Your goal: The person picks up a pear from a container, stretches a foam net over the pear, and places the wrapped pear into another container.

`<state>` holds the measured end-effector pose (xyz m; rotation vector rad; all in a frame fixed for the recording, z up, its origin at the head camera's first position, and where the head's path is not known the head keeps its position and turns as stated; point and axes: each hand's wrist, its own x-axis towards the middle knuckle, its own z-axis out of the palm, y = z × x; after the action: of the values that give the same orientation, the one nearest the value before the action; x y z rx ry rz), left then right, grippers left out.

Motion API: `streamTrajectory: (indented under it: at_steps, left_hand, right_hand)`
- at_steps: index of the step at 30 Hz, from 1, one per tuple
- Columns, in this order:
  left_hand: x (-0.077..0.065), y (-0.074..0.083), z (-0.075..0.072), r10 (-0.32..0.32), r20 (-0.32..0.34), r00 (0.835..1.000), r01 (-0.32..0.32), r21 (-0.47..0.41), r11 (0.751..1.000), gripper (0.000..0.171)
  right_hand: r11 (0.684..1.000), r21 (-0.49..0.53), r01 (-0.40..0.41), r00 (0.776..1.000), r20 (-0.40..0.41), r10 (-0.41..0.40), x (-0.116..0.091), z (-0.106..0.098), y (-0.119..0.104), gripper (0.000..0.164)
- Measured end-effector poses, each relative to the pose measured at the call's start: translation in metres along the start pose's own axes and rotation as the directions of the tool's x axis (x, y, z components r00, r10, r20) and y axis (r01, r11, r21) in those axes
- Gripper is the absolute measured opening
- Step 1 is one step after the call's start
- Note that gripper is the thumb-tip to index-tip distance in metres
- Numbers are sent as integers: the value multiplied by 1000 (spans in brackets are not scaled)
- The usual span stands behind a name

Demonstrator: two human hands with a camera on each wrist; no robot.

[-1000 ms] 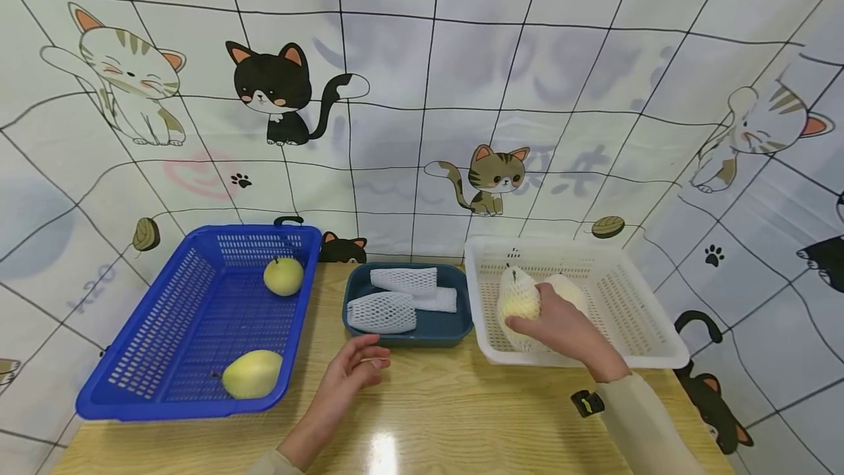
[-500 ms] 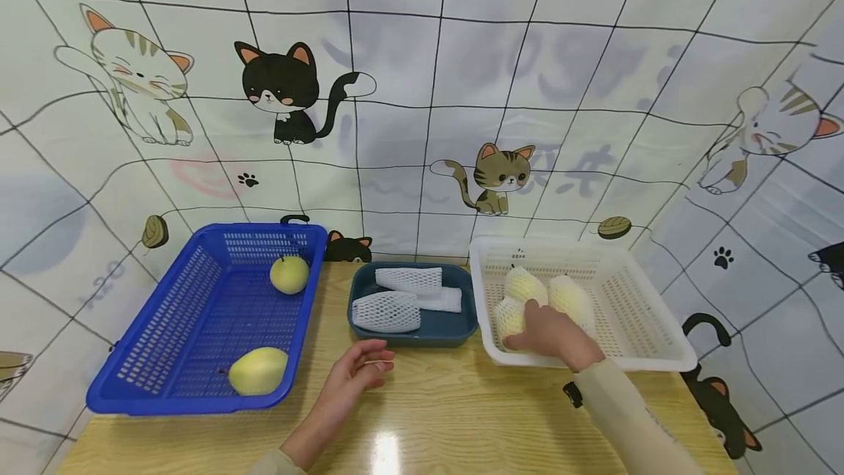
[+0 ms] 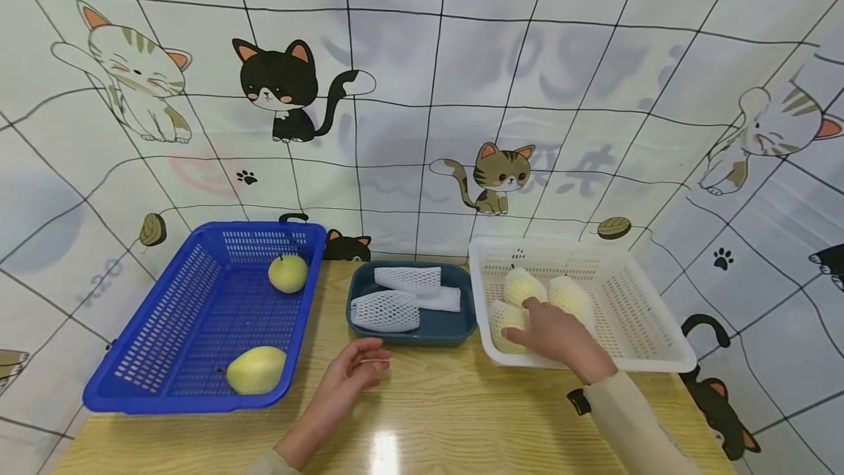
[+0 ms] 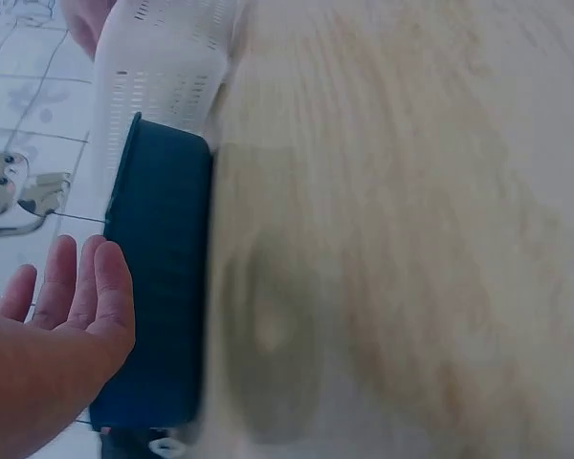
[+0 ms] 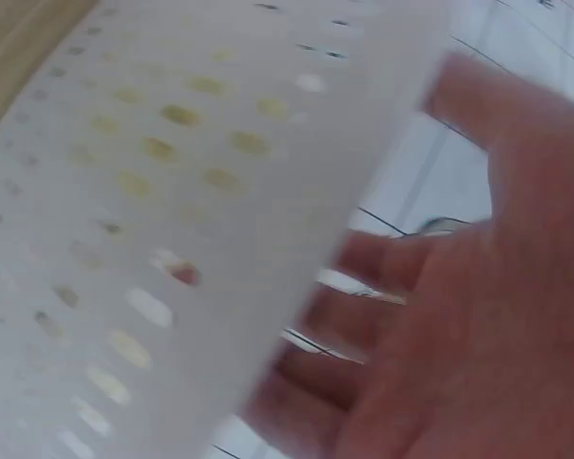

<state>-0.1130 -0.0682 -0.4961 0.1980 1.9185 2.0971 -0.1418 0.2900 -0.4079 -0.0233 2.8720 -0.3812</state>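
In the head view my right hand reaches over the front rim of the white basket. Its fingers are relaxed and spread beside a foam-netted pear lying at the front left of that basket; whether they touch it I cannot tell. Two more netted pears lie there, one behind and one to the right, partly covered by the hand. My left hand hovers with loosely bent fingers before the teal tray, holding nothing. White foam net sleeves lie flat in the tray.
To the left a blue basket holds two bare pears, one at the back and one in front. All containers stand on a wooden table, against a cat-patterned wall covering.
My right hand has lowered the netted pear from upright to lying at the basket's front left, then loosened its fingers and drawn slightly away. The left hand has stayed nearly still.
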Motion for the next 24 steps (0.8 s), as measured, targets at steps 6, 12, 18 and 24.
streamTrajectory:
  at_steps: [6,12,18,24]
  left_hand:
    - [-8,23,-6,83,29,996,-86,128,988,36]
    - [-22,56,-20,152,33,988,-156,261,953,30]
    - [-34,88,-43,276,25,961,-258,447,857,28]
    - [-38,108,-70,358,15,933,-274,677,684,31]
  right_hand:
    - [999,39,23,979,-201,-15,-18,-4,-10,61]
    - [992,80,99,936,-345,-66,-29,5,-16,47]
    - [977,110,181,889,-444,-115,-34,18,-13,42]
    - [969,134,208,866,-485,-119,-35,25,-9,40]
